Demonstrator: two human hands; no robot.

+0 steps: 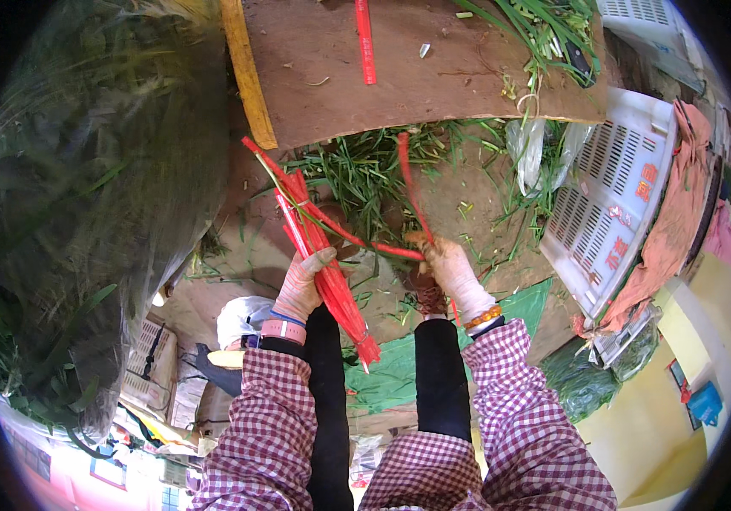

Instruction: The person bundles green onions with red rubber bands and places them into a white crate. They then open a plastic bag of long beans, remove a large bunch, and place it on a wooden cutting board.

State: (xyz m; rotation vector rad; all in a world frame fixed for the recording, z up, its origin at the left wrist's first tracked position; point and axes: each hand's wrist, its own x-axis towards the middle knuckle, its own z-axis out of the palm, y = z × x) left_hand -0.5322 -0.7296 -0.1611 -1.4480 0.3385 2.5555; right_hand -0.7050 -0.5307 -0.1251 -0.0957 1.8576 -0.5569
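Note:
A bundle of red flat strips (336,287) slants across my left hand (299,285), whose gloved thumb presses over it. A thin band binds the upper part of the bundle, and a green leaf blade lies along it. My right hand (453,267), in a pale glove, pinches a red strip (411,185) that stands up above the fingers. Another red length (378,245) runs from the bundle to that hand; whether the two are one piece, I cannot tell. Beyond both hands, a single red strip (365,45) with printed writing rests on a brown wooden board (403,83).
Cut green leaves (365,175) litter the floor below the board. At its far right are long green stalks (547,32) and a dark-handled tool (577,61). A large plastic-covered heap of greens (103,191) fills the left. A white plastic crate (608,204) stands right.

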